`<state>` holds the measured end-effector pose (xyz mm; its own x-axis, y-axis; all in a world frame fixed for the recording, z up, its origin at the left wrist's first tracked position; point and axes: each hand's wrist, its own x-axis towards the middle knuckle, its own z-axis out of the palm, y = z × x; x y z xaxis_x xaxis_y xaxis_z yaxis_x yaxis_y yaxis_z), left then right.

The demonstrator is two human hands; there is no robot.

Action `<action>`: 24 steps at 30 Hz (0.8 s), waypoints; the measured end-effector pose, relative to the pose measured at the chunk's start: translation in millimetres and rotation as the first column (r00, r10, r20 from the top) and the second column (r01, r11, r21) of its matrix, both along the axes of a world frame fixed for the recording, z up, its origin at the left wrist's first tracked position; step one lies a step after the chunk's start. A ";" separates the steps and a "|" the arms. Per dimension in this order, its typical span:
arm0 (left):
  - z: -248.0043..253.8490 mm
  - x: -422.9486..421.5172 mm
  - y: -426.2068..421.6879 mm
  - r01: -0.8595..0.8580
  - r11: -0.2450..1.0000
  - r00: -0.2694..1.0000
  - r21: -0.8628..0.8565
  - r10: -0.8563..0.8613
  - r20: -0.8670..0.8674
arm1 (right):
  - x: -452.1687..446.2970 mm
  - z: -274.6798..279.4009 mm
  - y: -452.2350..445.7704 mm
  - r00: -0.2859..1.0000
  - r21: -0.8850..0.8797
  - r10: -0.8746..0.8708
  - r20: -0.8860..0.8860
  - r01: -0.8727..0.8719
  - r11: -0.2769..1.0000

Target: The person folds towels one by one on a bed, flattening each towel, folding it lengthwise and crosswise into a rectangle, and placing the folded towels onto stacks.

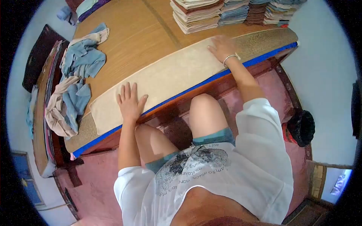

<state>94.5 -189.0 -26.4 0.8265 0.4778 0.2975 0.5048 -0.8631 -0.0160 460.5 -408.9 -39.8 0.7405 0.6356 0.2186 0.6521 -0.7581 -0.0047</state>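
A long cream towel (169,77) lies flat along the front edge of the low wooden platform, over a brown patterned cloth (264,44) with a blue border. My left hand (130,102) rests palm down on the towel's left part, fingers spread. Over the right end of the same towel is my right hand (222,48), slightly blurred, with fingers stretched out and a bracelet at the wrist. Neither hand grips anything.
Stacks of folded towels (198,15) in cream, blue and brown stand at the back right. Crumpled blue and beige towels (83,56) lie in a heap at the left. A dark bag (301,128) sits on the floor at the right.
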 end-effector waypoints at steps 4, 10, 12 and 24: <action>-3.6 -0.8 2.0 0.002 1.000 1.000 0.006 -0.002 0.027 | -56.6 28.0 13.0 0.971 0.032 0.227 0.075 -0.230 0.973; 1.5 -12.2 8.9 -0.027 0.999 1.000 -0.029 0.027 -0.008 | -68.7 9.8 17.7 0.968 -0.001 0.248 -0.030 -0.248 0.969; 6.6 -26.5 18.9 -0.066 0.998 0.997 0.000 0.066 -0.038 | -65.1 3.7 18.4 0.961 -0.008 0.275 -0.001 -0.275 0.961; 0.3 -126.0 116.6 -0.447 0.893 0.890 -0.047 0.449 0.075 | -63.7 1.0 14.9 0.952 0.032 0.295 0.078 -0.298 0.954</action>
<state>-31.5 -72.4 -26.1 0.4960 0.8007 0.3360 0.8366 -0.5443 0.0621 396.9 -394.0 -38.8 0.5015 0.8131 0.2954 0.8473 -0.5306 0.0219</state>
